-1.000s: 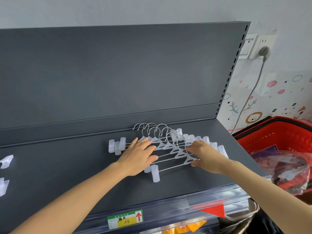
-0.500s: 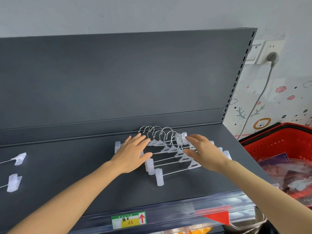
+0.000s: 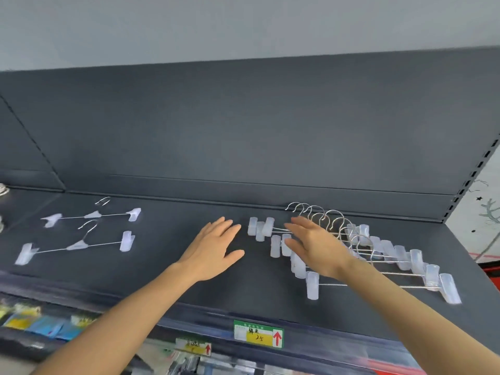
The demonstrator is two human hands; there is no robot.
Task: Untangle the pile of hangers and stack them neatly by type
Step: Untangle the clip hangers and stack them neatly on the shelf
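Where the front edge of the shelf [image 3: 140, 269] carries a green and yellow price label [image 3: 258, 334], two bare forearms reach in over it. Left hand [image 3: 213, 250]: fingers straight and spread, holding nothing, over bare shelf just left of the stack. Right hand [image 3: 319, 249]: fingers straight, holding nothing, over the left half of the stack of hangers [image 3: 400, 255]; contact cannot be told. Each hanger has a thin wire bar, a silver hook and a translucent white clip at either end. They overlap in a staggered row, hooks toward the back. At far left, well apart from the stack, lie a nearer loose hanger [image 3: 77, 245] and a farther loose hanger [image 3: 93, 214]. Behind stands a dark grey back panel [image 3: 243, 131], then a pale wall [image 3: 243, 23].
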